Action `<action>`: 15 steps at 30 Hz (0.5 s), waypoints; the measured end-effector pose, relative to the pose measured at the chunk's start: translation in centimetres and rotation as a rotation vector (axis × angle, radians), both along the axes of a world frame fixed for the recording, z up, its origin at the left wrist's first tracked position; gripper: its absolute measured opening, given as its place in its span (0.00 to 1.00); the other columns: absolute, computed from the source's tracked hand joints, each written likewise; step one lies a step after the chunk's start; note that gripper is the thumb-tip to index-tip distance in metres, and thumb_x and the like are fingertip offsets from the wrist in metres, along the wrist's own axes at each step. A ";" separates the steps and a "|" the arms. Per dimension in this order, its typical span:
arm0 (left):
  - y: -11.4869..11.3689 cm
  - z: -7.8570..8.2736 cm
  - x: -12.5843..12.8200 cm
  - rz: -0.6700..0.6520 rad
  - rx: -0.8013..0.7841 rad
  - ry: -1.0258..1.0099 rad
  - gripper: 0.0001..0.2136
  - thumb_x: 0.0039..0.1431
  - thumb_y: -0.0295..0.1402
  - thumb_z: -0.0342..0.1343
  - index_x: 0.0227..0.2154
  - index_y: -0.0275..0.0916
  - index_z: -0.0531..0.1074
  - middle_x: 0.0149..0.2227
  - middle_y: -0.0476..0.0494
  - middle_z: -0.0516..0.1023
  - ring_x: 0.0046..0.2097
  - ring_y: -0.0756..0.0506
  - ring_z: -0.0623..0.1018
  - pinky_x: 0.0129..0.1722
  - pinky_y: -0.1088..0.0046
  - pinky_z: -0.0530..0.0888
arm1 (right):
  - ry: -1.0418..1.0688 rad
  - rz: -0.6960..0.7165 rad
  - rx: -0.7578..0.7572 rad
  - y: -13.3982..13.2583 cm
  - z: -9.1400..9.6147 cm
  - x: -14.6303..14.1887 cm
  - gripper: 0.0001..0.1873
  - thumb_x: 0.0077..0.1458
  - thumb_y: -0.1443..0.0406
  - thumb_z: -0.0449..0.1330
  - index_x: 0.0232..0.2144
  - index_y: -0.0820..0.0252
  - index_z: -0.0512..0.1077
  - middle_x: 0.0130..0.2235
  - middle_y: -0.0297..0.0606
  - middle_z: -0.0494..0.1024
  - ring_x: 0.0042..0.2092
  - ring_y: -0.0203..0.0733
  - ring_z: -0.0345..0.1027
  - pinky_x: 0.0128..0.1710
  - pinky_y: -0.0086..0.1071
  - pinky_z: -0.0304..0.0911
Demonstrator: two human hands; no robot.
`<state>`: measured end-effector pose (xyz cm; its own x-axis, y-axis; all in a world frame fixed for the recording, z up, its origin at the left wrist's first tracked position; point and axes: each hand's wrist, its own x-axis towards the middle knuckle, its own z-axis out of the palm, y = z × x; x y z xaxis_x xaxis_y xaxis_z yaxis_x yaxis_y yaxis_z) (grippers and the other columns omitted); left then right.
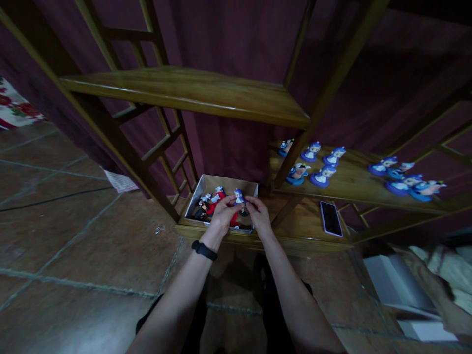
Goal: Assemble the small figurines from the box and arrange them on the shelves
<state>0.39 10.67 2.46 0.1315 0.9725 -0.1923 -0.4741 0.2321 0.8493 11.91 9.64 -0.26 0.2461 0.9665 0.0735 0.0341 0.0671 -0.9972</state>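
Between my two hands, over an open cardboard box (248, 187), is a small figurine (239, 195) with purple hair and a white body. My left hand (224, 212) grips it from the left, and my right hand (258, 210) has its fingers closed on its right side. Its base is partly covered by my fingers. Inside the box lie several more figurines, among them a red and black one (205, 208) and a white and red one (219, 191). My hands hide part of the box's contents.
The box stands on the low level of a wooden shelf unit (184, 91). Several purple-haired figurines (323, 175) and blue-based ones (297, 174) stand on the shelf to the right. Below them lies a phone (331, 218). White boxes (398, 280) are on the floor at right.
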 end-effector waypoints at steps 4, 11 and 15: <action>0.1 -0.3 0.3 0.087 0.103 0.188 0.20 0.32 0.27 0.66 0.34 0.35 0.72 0.30 0.49 0.75 0.31 0.51 0.73 0.37 0.73 0.69 | 0.027 0.000 -0.008 -0.2 0.3 0.0 0.14 0.48 0.58 0.56 0.36 0.56 0.73 0.35 0.35 0.77 0.36 0.40 0.69 0.39 0.35 0.66; 0.0 -0.7 0.3 0.185 0.297 0.553 0.16 0.34 0.26 0.63 0.31 0.36 0.73 0.32 0.46 0.72 0.35 0.48 0.71 0.40 0.71 0.67 | 0.108 0.036 -0.002 -0.7 1.3 0.0 0.14 0.45 0.57 0.58 0.35 0.57 0.72 0.32 0.34 0.76 0.33 0.38 0.68 0.37 0.33 0.66; -0.8 -0.1 0.7 0.246 0.399 0.762 0.14 0.35 0.24 0.61 0.31 0.37 0.73 0.35 0.43 0.69 0.40 0.45 0.69 0.44 0.69 0.66 | 0.112 0.076 0.043 -0.7 1.4 0.0 0.12 0.44 0.61 0.59 0.34 0.57 0.72 0.34 0.33 0.76 0.36 0.38 0.69 0.42 0.33 0.64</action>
